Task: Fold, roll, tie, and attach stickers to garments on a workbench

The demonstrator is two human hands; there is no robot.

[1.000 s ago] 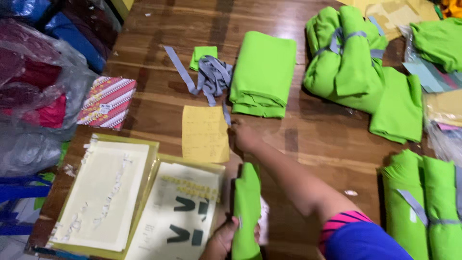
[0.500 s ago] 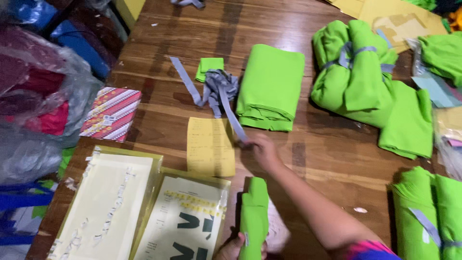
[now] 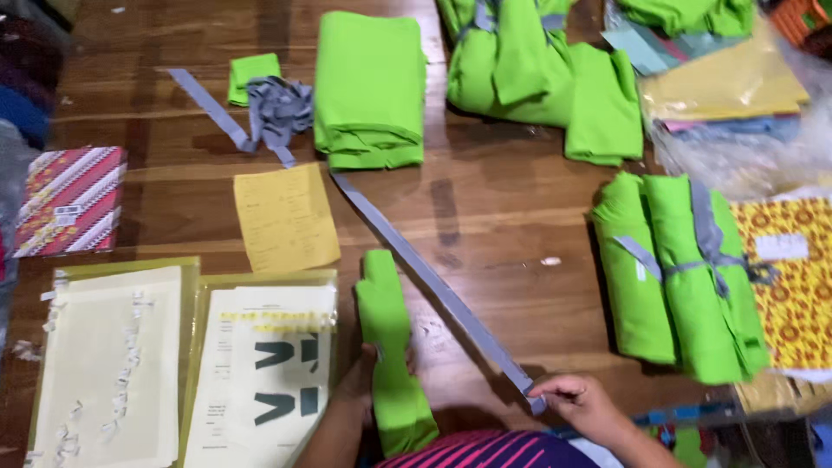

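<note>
Fingers [image 3: 555, 394] of the right hand [image 3: 582, 406] are pinching the near end of a long grey strip [image 3: 433, 286] lying slantwise across the wooden tabletop [image 3: 511, 225]; the left hand [image 3: 362, 388] is gripping a narrow folded green cloth [image 3: 390, 355] held upright near the person; a yellow paper [image 3: 286, 217] is lying just beyond, near a stack of folded green cloth [image 3: 370, 87].

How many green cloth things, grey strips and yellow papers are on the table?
Green cloth rolls, stacks and bundles: 6, counting the roll in the left hand
Grey strips lying loose: 2, one held by the right hand
Yellow paper: 1
Total: 9
</note>
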